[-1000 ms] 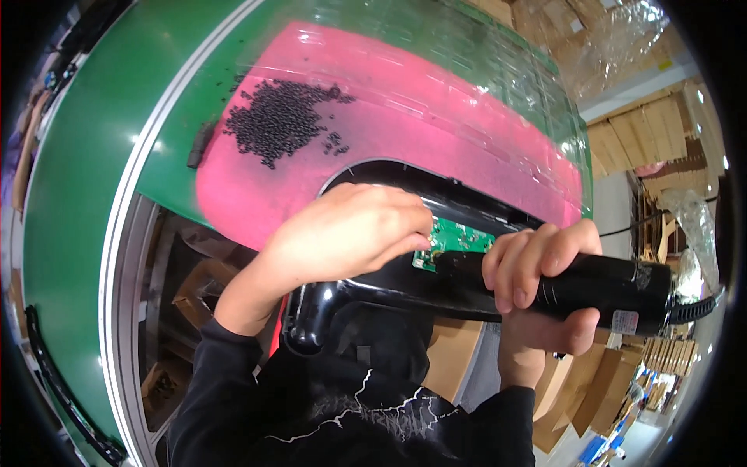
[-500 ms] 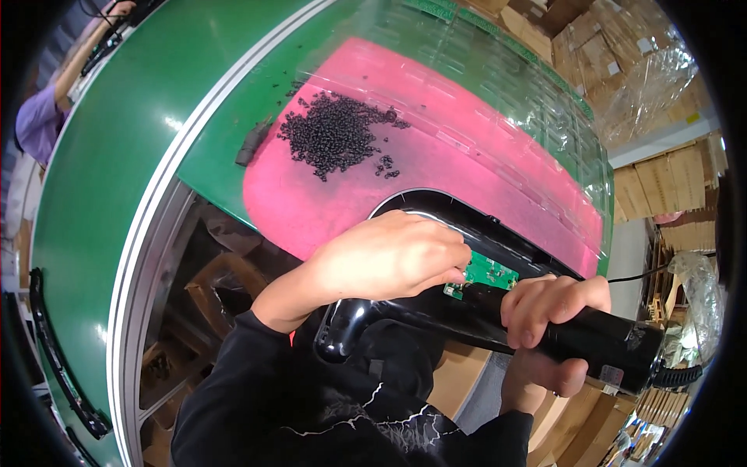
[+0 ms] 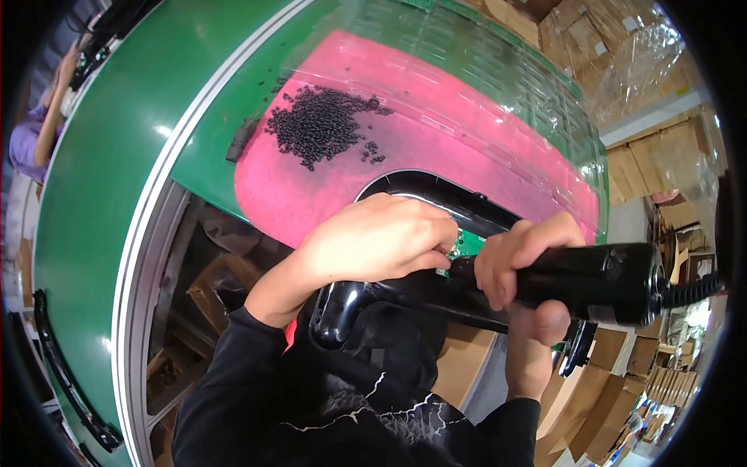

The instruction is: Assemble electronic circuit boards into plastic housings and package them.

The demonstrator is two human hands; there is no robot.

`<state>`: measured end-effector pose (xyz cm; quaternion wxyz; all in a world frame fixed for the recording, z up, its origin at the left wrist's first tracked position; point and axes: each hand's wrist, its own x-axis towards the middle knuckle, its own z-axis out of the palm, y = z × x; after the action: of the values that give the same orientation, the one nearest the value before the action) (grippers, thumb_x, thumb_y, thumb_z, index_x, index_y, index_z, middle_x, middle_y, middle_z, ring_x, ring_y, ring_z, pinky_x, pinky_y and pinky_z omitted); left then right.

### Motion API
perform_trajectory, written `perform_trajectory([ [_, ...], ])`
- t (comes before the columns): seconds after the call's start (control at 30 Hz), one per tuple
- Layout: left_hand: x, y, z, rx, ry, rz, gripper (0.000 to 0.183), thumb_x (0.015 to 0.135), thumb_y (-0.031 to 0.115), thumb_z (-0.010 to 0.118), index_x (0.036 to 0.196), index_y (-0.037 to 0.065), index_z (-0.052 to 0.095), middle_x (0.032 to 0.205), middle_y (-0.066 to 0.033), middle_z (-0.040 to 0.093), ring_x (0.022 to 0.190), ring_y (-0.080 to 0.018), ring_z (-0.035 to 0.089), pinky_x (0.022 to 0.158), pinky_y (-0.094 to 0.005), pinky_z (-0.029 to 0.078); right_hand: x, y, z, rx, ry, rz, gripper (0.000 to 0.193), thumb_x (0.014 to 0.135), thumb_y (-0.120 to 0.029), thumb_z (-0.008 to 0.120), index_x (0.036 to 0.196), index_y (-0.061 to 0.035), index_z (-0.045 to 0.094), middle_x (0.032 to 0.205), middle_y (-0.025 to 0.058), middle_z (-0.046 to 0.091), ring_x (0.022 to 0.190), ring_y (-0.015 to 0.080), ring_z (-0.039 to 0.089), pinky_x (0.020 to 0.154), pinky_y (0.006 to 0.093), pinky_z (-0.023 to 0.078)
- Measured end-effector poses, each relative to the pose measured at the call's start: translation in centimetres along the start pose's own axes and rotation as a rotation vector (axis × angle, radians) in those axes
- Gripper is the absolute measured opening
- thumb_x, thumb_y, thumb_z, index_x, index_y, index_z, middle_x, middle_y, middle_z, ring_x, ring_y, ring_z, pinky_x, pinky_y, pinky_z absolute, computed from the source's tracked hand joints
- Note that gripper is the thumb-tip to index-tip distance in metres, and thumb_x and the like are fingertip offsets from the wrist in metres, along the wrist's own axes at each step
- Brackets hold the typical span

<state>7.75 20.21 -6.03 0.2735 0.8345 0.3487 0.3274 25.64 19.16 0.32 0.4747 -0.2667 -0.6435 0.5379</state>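
Note:
My right hand [image 3: 523,257] is wrapped round a black electric screwdriver [image 3: 603,282], whose cable leaves its right end. The driver lies nearly level, its tip end close to my left fingers. Beneath it a green circuit board [image 3: 470,243] sits inside a curved, glossy black plastic housing [image 3: 424,300]. My left hand [image 3: 381,236] reaches over this housing, finger and thumb pinched together at the board's left edge, by the driver tip. What these fingers hold, if anything, is hidden.
A heap of small black screws [image 3: 315,128] lies on a pink mat [image 3: 412,144] on the green table [image 3: 93,202]. A clear plastic tray [image 3: 467,86] covers the mat's far part. Cardboard boxes [image 3: 572,54] stand at the right. Another person's arm [image 3: 58,97] shows far left.
My right hand has shifted up and left, turning the screwdriver from a slant to nearly level. My left hand stays at the board. The whole view has shifted slightly.

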Motion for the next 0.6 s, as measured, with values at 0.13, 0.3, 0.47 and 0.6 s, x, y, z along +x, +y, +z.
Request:
perform_trajectory([
  [0.13,0.2,0.1,0.1,-0.020,-0.060,-0.049,0.024,0.076,0.021,0.071,0.079,0.002,0.056,0.076,-0.0110,0.060,0.079,-0.0330,0.061,0.066,-0.0430,0.046,-0.2,0.2,-0.3,0.005,0.015,-0.016,0.057,0.077,-0.054,0.070,0.093,-0.0058,0.045,0.059,-0.0004,0.045,0.043,0.0098,0.041,0.043,0.0255,0.036],
  [0.3,0.4,0.1,0.1,0.028,-0.114,-0.024,0.021,0.078,0.019,0.070,0.081,0.002,0.057,0.076,-0.0111,0.060,0.077,-0.0325,0.061,0.065,-0.0418,0.046,-1.4,-0.1,-1.2,0.047,0.037,-0.094,0.056,0.076,-0.054,0.071,0.093,-0.0065,0.046,0.060,-0.0013,0.047,0.042,0.0101,0.042,0.044,0.0268,0.037],
  [0.47,0.8,-0.7,0.4,-0.092,-0.028,0.141,0.017,0.081,0.014,0.069,0.086,0.001,0.061,0.080,-0.0118,0.062,0.075,-0.0318,0.062,0.065,-0.0381,0.049,-0.8,-1.2,-2.0,0.292,0.080,-0.378,0.052,0.078,-0.053,0.069,0.096,-0.0087,0.048,0.061,-0.0028,0.049,0.044,0.0083,0.046,0.047,0.0252,0.040],
  [0.6,1.0,-0.5,0.3,-0.130,0.054,0.152,0.022,0.074,0.013,0.074,0.083,-0.001,0.060,0.078,-0.0111,0.062,0.072,-0.0298,0.061,0.063,-0.0353,0.049,-0.6,-1.6,-1.9,0.367,0.120,-0.422,0.052,0.077,-0.054,0.069,0.095,-0.0104,0.047,0.061,-0.0035,0.049,0.043,0.0073,0.045,0.048,0.0237,0.040],
])
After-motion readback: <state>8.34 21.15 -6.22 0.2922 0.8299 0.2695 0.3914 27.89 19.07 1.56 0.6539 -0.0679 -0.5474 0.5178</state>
